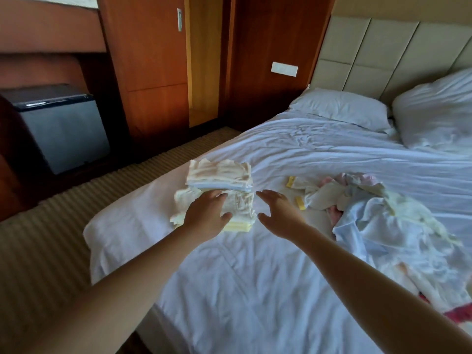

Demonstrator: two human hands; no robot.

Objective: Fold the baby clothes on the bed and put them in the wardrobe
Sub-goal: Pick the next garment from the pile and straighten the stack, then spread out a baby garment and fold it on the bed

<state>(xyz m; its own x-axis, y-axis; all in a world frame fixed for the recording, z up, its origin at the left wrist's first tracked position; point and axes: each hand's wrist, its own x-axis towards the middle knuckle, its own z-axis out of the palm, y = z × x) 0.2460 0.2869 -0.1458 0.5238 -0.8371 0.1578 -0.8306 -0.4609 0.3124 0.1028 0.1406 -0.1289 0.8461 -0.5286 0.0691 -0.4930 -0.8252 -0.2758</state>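
Near the carpet-side edge of the bed (pixel 255 277), a nearer stack of folded baby clothes (pixel 242 205) is lying on the white sheet, cream pieces on top and pale yellow ones at its base. Everything else is sitting around this stack. Just beyond it, touching or nearly so, a second folded stack (pixel 219 175) is resting, cream over white.

The person's left hand (pixel 204 215) is reaching over the nearer stack, its fingers (pixel 214 194) lying together and fairly straight across the top cloth while the thumb is standing apart toward the stack's right side. Motion blur is hiding whether the palm is pressing down. The right hand (pixel 278 213) is hovering just beside the stack on its right, fingers extended and loosely together, thumb spread wide, gripping nothing.

Farther right of the stack, well apart, a heap of unfolded baby clothes (pixel 370 213) in white, pale blue, pink and yellow is sprawling over the sheet. Beyond the stack, two white pillows (pixel 342 108) are leaning near the padded headboard (pixel 383 47). Across the striped carpet (pixel 51 238) from the stack, the wooden wardrobe (pixel 153 72) is standing, with a small grey fridge (pixel 63 131) left of it.
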